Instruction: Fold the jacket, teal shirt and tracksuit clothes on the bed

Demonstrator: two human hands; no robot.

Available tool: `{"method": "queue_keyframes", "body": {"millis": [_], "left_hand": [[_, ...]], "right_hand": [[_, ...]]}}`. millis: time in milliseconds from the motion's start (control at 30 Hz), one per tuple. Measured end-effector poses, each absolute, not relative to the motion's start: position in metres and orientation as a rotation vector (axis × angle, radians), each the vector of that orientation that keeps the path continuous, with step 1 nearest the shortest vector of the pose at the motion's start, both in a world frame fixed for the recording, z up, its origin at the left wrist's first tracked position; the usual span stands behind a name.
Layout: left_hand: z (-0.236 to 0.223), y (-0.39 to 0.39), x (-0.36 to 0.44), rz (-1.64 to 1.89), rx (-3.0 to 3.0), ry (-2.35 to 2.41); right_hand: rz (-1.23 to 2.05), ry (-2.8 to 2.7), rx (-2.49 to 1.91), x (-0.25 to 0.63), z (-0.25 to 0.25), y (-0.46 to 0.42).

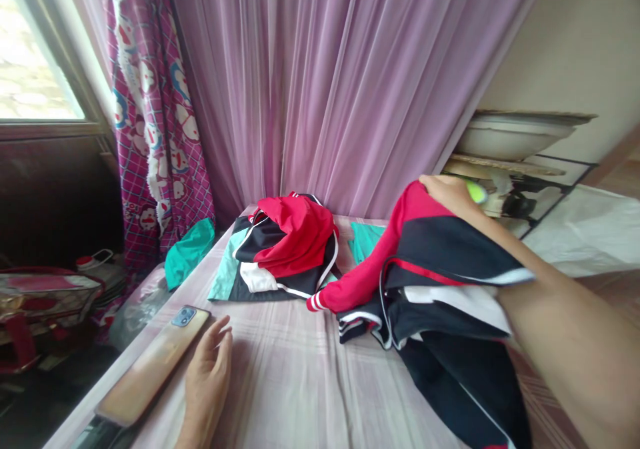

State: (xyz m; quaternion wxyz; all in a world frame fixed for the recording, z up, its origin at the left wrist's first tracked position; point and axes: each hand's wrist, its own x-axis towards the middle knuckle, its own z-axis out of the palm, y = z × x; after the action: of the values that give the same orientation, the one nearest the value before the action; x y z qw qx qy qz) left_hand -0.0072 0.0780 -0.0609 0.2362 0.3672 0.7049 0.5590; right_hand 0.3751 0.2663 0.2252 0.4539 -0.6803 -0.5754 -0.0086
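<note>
My right hand (453, 194) grips the red shoulder of a black, red and white jacket (443, 245) and holds it up at the right. One red sleeve with a white-striped cuff (317, 301) hangs to the left, close to the cloth; the dark lower part drapes down toward me. My left hand (207, 369) lies low over the covered surface (280, 375), fingers apart, with nothing in it. Just left of it is a gold smartphone (155, 362), camera side up. Further back sits a heap of red, black and white clothing (300, 235).
Teal cloth (367, 239) lies behind the jacket, and another teal piece (190, 254) hangs at the left edge. Purple curtains (320, 89) close off the back. A rack (560, 202) with a white basin (515, 135) stands right. Bags (50, 289) sit lower left.
</note>
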Motion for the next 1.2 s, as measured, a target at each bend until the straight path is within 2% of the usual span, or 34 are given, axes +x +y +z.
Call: {"method": "queue_keyframes", "body": {"millis": [200, 300, 400, 500, 600, 700, 800, 967, 1200], "left_hand": [[-0.065, 0.075, -0.012, 1.57, 1.026, 1.914], [-0.068, 0.075, -0.013, 1.578, 1.034, 1.916], [-0.069, 0.076, -0.011, 1.59, 1.024, 1.916], [-0.067, 0.077, -0.009, 1.608, 1.015, 1.897], [-0.065, 0.077, -0.009, 1.597, 1.023, 1.892], [-0.064, 0.076, -0.011, 1.553, 1.031, 1.912], [-0.063, 0.075, -0.012, 1.511, 1.023, 1.947], [-0.059, 0.075, -0.012, 1.442, 1.027, 2.007], [-0.055, 0.075, -0.011, 1.406, 1.043, 2.035]], "right_hand": [[-0.169, -1.325, -1.322, 0.244, 0.33, 0.324], [-0.193, -1.393, -1.045, 0.208, 0.341, 0.335], [-0.06, -1.661, -1.163, 0.194, 0.284, 0.332], [0.088, -1.881, -1.28, 0.2, 0.183, 0.319], [0.079, -2.115, -1.636, 0.223, 0.089, 0.306], [0.078, -2.212, -1.807, 0.259, 0.033, 0.295], [0.068, -2.145, -1.96, 0.304, 0.012, 0.289], [-0.07, -1.824, -2.381, 0.376, 0.006, 0.288], [0.278, -1.685, -2.506, 0.399, -0.001, 0.298]]}}
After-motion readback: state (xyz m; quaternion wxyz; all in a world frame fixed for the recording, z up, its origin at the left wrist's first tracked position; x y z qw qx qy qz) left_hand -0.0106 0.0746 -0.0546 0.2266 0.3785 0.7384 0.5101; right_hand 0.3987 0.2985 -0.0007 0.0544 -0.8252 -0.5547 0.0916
